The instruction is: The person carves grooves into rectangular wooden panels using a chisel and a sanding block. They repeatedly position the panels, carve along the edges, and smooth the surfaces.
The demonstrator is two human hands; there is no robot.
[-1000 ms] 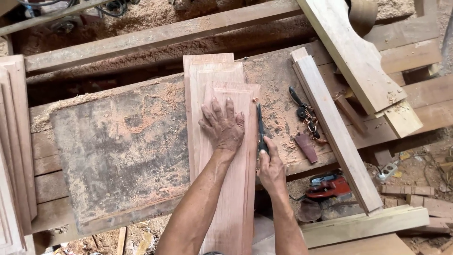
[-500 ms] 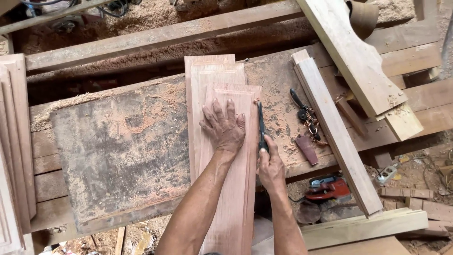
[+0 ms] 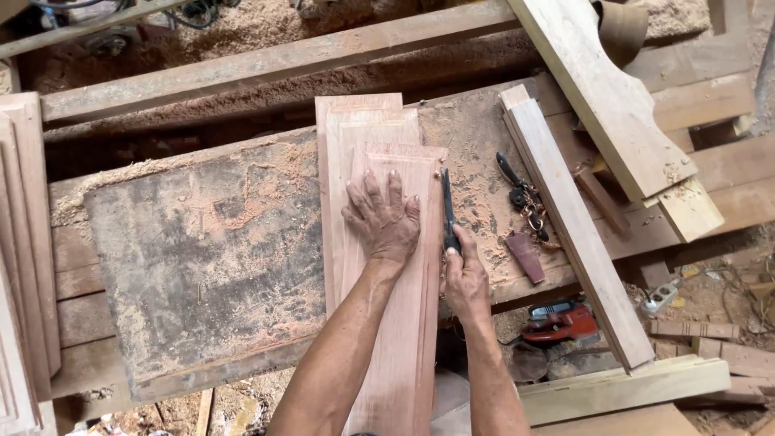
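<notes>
My left hand [image 3: 383, 220] lies flat, fingers spread, on the top reddish wooden board [image 3: 395, 323] of a small stack on a dusty workbench [image 3: 202, 242]. Just to its right, my right hand [image 3: 466, 278] grips a slim dark hand tool [image 3: 448, 211] and holds it against the right edge of that board, tip pointing away from me. Two more matching boards [image 3: 343, 121] stick out beneath, further back. Sawdust covers the bench around the stack.
A long pale timber [image 3: 573, 226] runs diagonally right of my hands, with a bunch of keys [image 3: 525, 198] and a small brown sheath [image 3: 525, 257] between. A wide plank [image 3: 605, 97] crosses the top right. A red power tool [image 3: 561, 321] lies below the bench. Panels [image 3: 20, 242] lean at left.
Both hands stay almost still on the board; the view has shifted slightly, and the right hand with the tool has edged a little along the board's edge.
</notes>
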